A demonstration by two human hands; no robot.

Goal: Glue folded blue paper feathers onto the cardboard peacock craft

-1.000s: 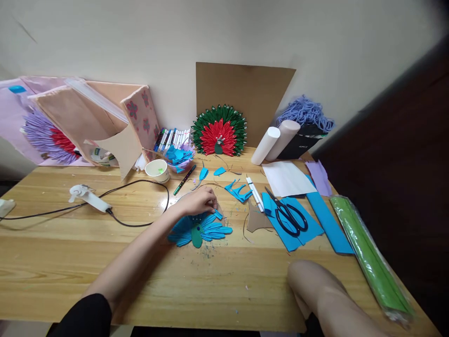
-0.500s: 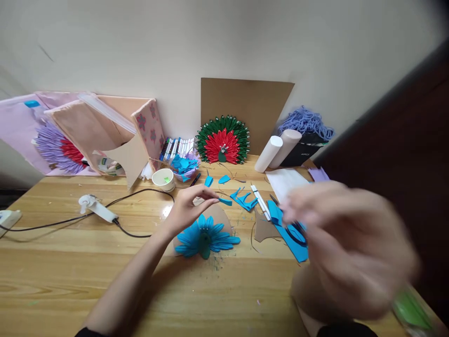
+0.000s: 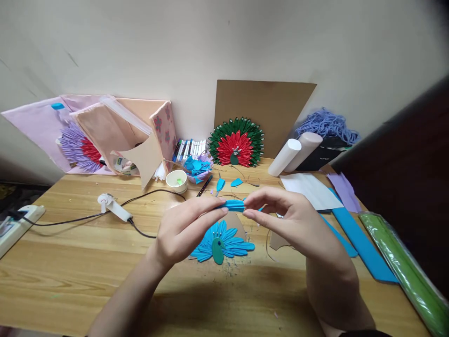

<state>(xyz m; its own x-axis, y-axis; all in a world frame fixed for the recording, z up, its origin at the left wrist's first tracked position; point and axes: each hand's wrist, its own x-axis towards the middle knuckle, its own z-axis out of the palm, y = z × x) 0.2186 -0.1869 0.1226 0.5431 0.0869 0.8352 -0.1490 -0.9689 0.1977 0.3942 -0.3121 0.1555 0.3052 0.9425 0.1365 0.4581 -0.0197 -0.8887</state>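
Both my hands are raised over the wooden table (image 3: 70, 262) and pinch one small blue paper petal (image 3: 234, 205) between them. My left hand (image 3: 185, 229) grips its left end with thumb and fingers. My right hand (image 3: 287, 217) pinches its right end. Below them on the table lies a blue paper peacock (image 3: 224, 241) with a dark green body, its fan of petals partly on brown card.
A red and green paper peacock (image 3: 236, 147) leans on brown cardboard (image 3: 266, 112) at the back. Markers (image 3: 189, 149), a bowl of blue petals (image 3: 196, 167), a paper cup (image 3: 177, 180), a glue gun with cord (image 3: 114, 208), blue paper strips (image 3: 361, 241) and green paper (image 3: 407, 267) lie around.
My left hand lifted a blue petal off the peacock. My right hand came up from the table's near edge and took hold of the petal's other end. The view shifted slightly.
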